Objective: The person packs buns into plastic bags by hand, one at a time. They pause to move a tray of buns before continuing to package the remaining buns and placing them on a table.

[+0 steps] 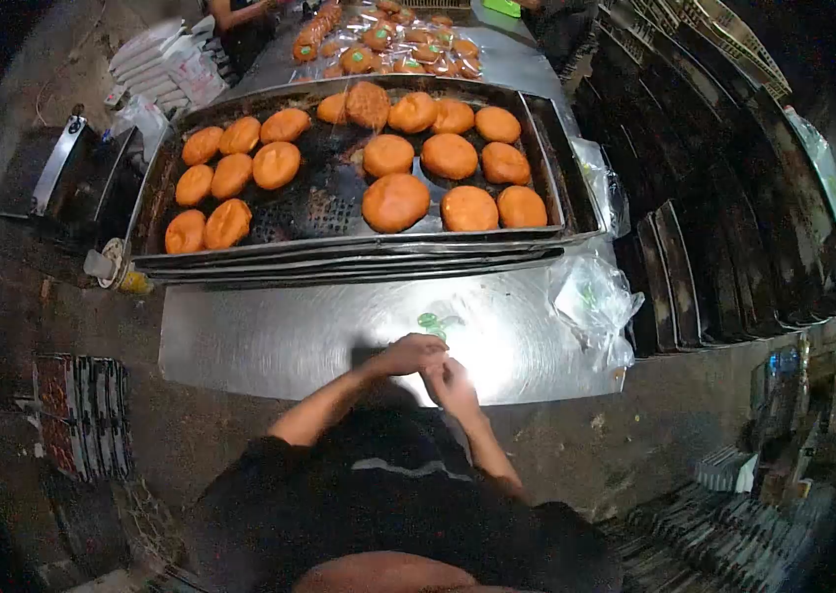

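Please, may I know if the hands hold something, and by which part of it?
It cannot be told. The left hand and right hand meet at the fingers, close to small green pieces, but nothing shows clearly between them.

- I count nineteen round buns (395, 203) on the top tray (314, 240): eight in the left group, eleven in the middle and right.
- Two bare hands: one left hand (413, 354), one right hand (450, 385).
- Two other people (237, 14), each only partly in my view.
- Several trays stacked under the top one; I can't separate them exactly.
- Many bagged buns (378, 38), overlapping too much for me to count.
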{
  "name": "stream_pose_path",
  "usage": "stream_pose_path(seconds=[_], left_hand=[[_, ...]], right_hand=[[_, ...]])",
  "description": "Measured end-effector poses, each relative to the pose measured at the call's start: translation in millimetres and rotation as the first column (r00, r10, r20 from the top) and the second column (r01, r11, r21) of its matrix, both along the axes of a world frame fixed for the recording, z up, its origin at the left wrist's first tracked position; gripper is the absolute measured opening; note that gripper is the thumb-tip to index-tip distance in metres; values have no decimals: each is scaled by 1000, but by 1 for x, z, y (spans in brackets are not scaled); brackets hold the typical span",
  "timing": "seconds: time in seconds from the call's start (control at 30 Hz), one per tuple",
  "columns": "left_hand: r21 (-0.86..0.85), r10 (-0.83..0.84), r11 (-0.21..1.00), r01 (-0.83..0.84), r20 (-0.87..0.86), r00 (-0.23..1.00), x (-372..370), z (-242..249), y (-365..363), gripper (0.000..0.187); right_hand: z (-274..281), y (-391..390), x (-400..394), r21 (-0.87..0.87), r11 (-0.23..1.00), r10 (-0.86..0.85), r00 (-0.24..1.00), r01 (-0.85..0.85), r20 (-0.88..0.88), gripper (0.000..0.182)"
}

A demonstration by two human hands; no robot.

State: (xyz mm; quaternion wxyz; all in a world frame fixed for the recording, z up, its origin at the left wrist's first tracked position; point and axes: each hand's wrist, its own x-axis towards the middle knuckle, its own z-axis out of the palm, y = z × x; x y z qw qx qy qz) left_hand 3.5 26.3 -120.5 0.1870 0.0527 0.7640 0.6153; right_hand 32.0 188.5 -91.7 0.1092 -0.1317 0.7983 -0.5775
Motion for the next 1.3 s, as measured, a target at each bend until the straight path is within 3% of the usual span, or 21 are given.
stream_pose_path(seconds=[0.13, 0.17, 0.23, 0.3, 0.37, 0.4, 0.43, 0.5, 0.57, 0.6, 0.63, 0.67, 0.73, 0.77, 0.8, 0.87, 0.93, 0.97, 1.17, 1.23, 1.3], left_hand=[[132, 19, 991, -28, 67, 998, 7, 0, -7, 21], [-241, -24, 970, 9, -57, 998, 12, 36, -5, 18], [-92, -53, 995, 47, -58, 997, 23, 38, 2, 14], [-159, 108, 981, -112, -31, 994, 21, 58, -4, 11], [42, 374, 918, -394, -416, 829, 19, 61, -7, 9], [64, 320, 937, -344, -558, 766, 22, 83, -14, 9], [95, 243, 970, -224, -409, 880, 28, 104, -19, 14], [140, 385, 921, -362, -454, 803, 31, 115, -27, 22], [625, 706, 608, -489, -143, 694, 21, 123, -44, 29], [804, 725, 352, -479, 89, 683, 16, 129, -58, 32], [916, 482, 77, -393, 311, 819, 18, 134, -82, 33], [919, 342, 147, -365, 299, 891, 24, 124, -110, 27], [884, 536, 22, -467, 384, 752, 31, 124, -142, 16], [855, 655, -113, -506, 447, 609, 31, 124, -153, 13], [866, 722, -159, -475, 430, 542, 33, 131, -168, 11], [884, 787, -149, -443, 378, 488, 45, 145, -199, 9], [919, 800, -161, -360, 335, 497, 53, 149, -219, 19], [911, 816, -192, -366, 355, 456, 60, 158, -228, 22], [964, 940, -209, -164, 245, 239, 78, 144, -286, 37], [968, 925, -204, -148, 240, 294, 67, 151, -273, 41], [991, 870, -90, -99, 127, 477, 49, 160, -238, 44]], right_hand=[[-3, -1, 9, 268, 962, -31, 999, 40, -39, 25], [2, 1, 17, 326, 938, -105, 993, 118, -57, 24], [-17, -3, 22, 288, 940, -137, 974, 185, -180, 14], [26, -30, 18, 28, 981, -192, 928, 193, 320, 15], [61, -38, -16, 47, 998, -55, 754, 31, 654, 27], [41, -34, -37, -272, 942, 30, 756, 198, 654, 31], [18, -35, -54, -551, 760, 107, 769, 345, 630, 36], [99, -86, -67, -832, 489, 160, 910, 263, 382, 44], [137, -121, -55, -977, 118, 446, 870, 178, 212, 55], [129, -132, -48, -973, 129, 607, 760, 193, 231, 52], [79, -136, -45, -946, 104, 742, 609, 308, 280, 49], [99, -154, -30, -915, 385, 654, 664, 120, 362, 46], [115, -167, -46, -501, 809, 511, 789, -307, 341, 42], [126, -169, -75, 29, 896, 445, 895, -444, -45, 45], [114, -175, -109, 69, 968, 249, 899, -241, -361, 55], [122, -190, -177, 418, 878, 207, 601, 233, -772, 74], [89, -180, -234, 836, 519, 267, 895, 177, -356, 95], [87, -171, -248, 679, 733, 218, 960, -44, -173, 83], [127, -169, -180, 310, 949, 56, 943, 51, -328, 46], [161, -211, -111, -144, 988, -100, 957, 62, -273, 43], [172, -249, -65, -181, 978, 6, 881, -103, -474, 47]])
